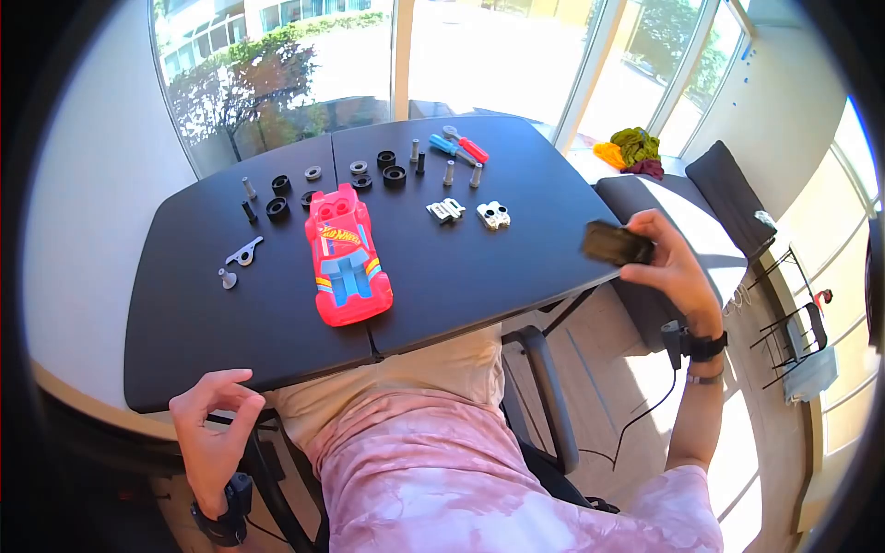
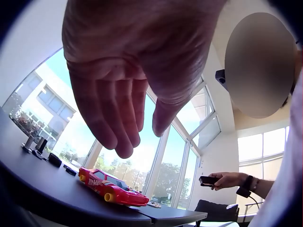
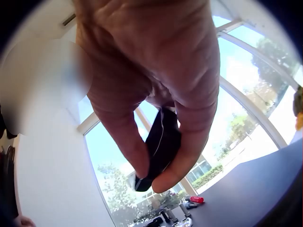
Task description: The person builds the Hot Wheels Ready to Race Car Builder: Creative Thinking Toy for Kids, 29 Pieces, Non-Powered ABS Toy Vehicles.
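My right hand (image 1: 680,276) is raised beyond the table's right edge and pinches a small dark, flat, rectangular block (image 1: 610,244) between thumb and fingers. The right wrist view shows that block (image 3: 163,139) edge-on, its far face hidden. Just off the near left corner of the table, my left hand (image 1: 214,419) hangs with fingers loosely bent, nothing between them and the thumb. A red toy car body (image 1: 341,241) with a blue cabin area lies lengthwise on the table, apart from both hands. Its yellow hubs (image 2: 110,196) show in the left wrist view.
On the black table (image 1: 249,313) are several dark wheels (image 1: 394,175), grey pegs (image 1: 449,172), a grey bracket (image 1: 245,251), a grey flanged peg (image 1: 228,278), white parts (image 1: 445,211), a silvery part (image 1: 494,216) and red- and blue-handled tools (image 1: 472,150). A grey bench (image 1: 636,198) stands right.
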Demonstrator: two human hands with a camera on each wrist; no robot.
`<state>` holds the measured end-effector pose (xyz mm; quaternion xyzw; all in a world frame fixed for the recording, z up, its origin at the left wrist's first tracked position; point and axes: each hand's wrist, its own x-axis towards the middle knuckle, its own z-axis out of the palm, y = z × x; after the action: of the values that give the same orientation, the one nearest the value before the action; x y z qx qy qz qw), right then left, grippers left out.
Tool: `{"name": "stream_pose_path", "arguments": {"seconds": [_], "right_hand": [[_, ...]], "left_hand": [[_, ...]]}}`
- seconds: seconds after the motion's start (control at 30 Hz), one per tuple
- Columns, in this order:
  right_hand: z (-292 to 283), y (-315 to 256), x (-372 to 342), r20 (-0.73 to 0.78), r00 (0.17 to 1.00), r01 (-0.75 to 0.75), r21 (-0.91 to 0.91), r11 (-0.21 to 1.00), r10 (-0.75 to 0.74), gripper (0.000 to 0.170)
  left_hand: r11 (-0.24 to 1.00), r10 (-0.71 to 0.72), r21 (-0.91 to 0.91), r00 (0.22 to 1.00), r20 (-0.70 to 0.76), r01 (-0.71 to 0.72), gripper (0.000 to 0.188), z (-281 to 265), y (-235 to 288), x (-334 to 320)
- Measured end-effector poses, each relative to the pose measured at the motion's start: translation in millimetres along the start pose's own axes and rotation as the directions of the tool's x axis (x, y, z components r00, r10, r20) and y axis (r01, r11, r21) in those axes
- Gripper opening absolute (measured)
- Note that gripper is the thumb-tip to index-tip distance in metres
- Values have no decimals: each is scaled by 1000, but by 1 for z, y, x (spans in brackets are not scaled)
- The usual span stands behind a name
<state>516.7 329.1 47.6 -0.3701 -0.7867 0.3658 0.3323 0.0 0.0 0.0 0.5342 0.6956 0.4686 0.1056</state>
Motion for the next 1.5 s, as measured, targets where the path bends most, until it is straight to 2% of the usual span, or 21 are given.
{"name": "stream_pose_path", "arguments": {"seconds": [0.1,0.2,0.3,0.4,0.43,0.47,0.5,0.6,0.63,0.73,0.8,0.87,0.93,1.0,1.1,1.2,1.27,1.33,1.4,1.47,1.5], "right_hand": [[-28,23,-4,-154,947,-227,304,925,283,64],[-66,122,0,-374,850,-161,486,859,371,48],[-61,133,18,-444,781,-7,697,717,439,41],[-54,171,35,-598,724,52,545,837,345,38],[-50,182,41,-664,706,-102,245,964,244,38],[-45,195,46,-696,707,-253,-82,964,126,39],[-39,217,49,-676,709,-199,-462,864,-198,36],[-18,244,45,-489,817,-121,-662,739,-305,42],[-9,238,42,-494,847,-194,-630,752,-196,50],[-9,236,42,-507,839,-139,-551,823,-198,57],[-16,237,41,-501,848,-158,-553,818,-175,63],[-14,228,44,-569,791,-187,-576,796,-225,68],[-5,200,49,-610,754,-203,-569,797,-244,65],[19,149,55,-605,777,-145,-443,885,-175,57],[63,90,67,-467,875,53,-167,984,-126,46],[122,11,68,-221,974,31,-99,995,-52,39],[167,-7,72,-95,991,90,-33,995,-93,37],[207,-36,70,139,989,-45,-12,999,46,43],[249,-34,75,255,960,-151,107,983,119,52],[276,-38,82,288,948,-163,67,984,138,62],[286,-44,87,276,946,-215,131,968,173,63]], "left_hand": [[1000,-23,-2,1000,-17,23,24,-5,-9,-3],[1000,-29,-2,999,-33,29,22,-4,-11,-4],[1000,-19,8,998,-53,20,21,-4,-9,-5],[1000,-31,3,998,-60,31,20,-4,-11,-5],[999,-44,-1,997,-62,44,20,-5,-12,-6],[998,-57,-5,996,-65,56,20,-5,-13,-6],[998,-58,0,996,-69,58,18,-4,-15,-6],[999,-52,11,995,-84,53,15,-2,-19,-4],[999,-43,17,995,-90,45,14,0,-17,-2],[999,-39,34,996,-83,42,13,1,-13,0],[998,-31,44,997,-66,34,13,-2,-13,2],[999,-6,33,999,-46,8,13,-1,-15,7],[1000,-8,20,999,-39,8,14,3,-18,11],[999,-35,-9,999,-23,35,14,7,-18,15],[999,-36,-30,999,-3,36,17,18,-21,23],[998,-47,-35,998,33,48,18,27,-18,33],[997,-66,-34,995,74,69,17,31,-13,39],[997,-58,-51,994,95,63,17,38,-15,44],[995,-67,-67,991,116,75,17,45,-18,52],[991,-92,-85,985,149,105,20,50,-24,60],[988,-107,-93,980,165,123,21,53,-29,63]]}}
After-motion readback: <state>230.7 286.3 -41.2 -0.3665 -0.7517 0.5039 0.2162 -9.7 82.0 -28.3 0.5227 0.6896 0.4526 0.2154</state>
